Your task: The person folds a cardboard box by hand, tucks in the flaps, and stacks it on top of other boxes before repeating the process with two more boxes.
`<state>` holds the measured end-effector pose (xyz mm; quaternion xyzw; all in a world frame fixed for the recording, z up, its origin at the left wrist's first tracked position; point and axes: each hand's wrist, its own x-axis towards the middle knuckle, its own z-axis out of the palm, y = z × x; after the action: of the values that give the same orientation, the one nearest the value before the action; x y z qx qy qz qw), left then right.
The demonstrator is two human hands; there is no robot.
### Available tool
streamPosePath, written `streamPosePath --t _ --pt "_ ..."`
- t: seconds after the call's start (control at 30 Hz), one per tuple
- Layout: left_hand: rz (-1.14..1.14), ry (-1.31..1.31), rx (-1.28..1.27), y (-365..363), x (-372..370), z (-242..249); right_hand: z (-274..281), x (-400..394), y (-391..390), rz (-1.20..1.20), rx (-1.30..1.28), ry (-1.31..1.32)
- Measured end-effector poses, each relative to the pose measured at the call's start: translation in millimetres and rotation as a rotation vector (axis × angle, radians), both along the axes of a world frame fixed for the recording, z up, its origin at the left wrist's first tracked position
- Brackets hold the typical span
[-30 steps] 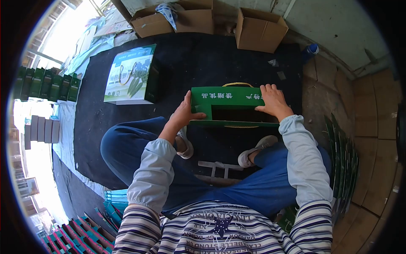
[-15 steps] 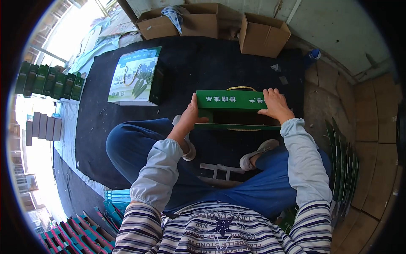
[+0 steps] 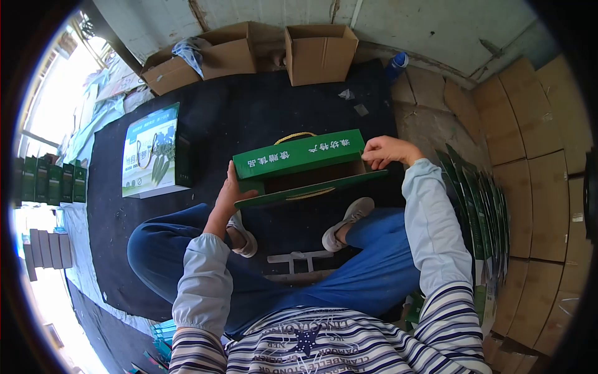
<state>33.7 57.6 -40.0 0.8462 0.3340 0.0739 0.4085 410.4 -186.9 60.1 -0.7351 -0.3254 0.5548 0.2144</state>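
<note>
A green gift box (image 3: 298, 154) with white lettering and gold cord handles stands open-topped above the dark mat, between my knees. My left hand (image 3: 225, 194) grips its left end, fingers along the outside and thumb by the near panel. At the right end, my right hand (image 3: 390, 151) has its fingers bent and pinched on the end edge of the same box. The inside looks dark brown, and its bottom is hidden. Off to the left stands a white and green printed carton (image 3: 151, 153) with a cord handle and pictures of vegetables.
Brown cardboard boxes (image 3: 321, 59) line the back wall. Flat green box blanks (image 3: 476, 206) lean in a stack at my right, before a wall of stacked cartons (image 3: 539, 212). Several dark green boxes (image 3: 53, 181) stand at far left. A blue roll-shaped object (image 3: 397, 64) lies near the back.
My view has turned to the right. The gift box now tilts, its right end farther from me. My right hand has shifted from the top panel to the right end edge; the left keeps its hold.
</note>
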Motion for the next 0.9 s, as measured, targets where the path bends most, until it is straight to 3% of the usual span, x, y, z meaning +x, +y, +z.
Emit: streamPosePath --t 0.07,0.17,0.2,0.3,0.4,0.7,0.77,0.83,0.9 --pt "0.000 0.005 -0.012 -1 -1 2 -14 -14 11 0.087 -0.075 -0.121" --pt "-0.026 0.033 0.092 -2 -2 1 -10 -27 22 0.216 -0.257 -0.618" --pt "-0.021 0.030 0.071 -2 -2 2 -33 -26 14 0.203 0.107 -0.903" --pt "-0.017 0.023 0.030 -3 -1 6 -11 -29 21 0.124 -0.235 -0.700" --pt "-0.015 0.016 0.027 -2 -2 2 -20 -31 19 0.080 -0.181 -0.600" --pt "0.008 -0.012 -0.021 0 -4 -3 -44 -26 13 0.108 -0.119 -0.659" --pt "0.026 -0.058 0.008 6 -8 -13 -47 -16 6 0.007 -0.063 -0.497" --pt "-0.091 0.065 -0.105 31 -19 -20 -72 12 -5 -0.059 -0.087 -0.288" --pt "-0.049 0.238 -0.224 35 -26 -5 -65 20 -21 -0.138 -0.124 -0.164"
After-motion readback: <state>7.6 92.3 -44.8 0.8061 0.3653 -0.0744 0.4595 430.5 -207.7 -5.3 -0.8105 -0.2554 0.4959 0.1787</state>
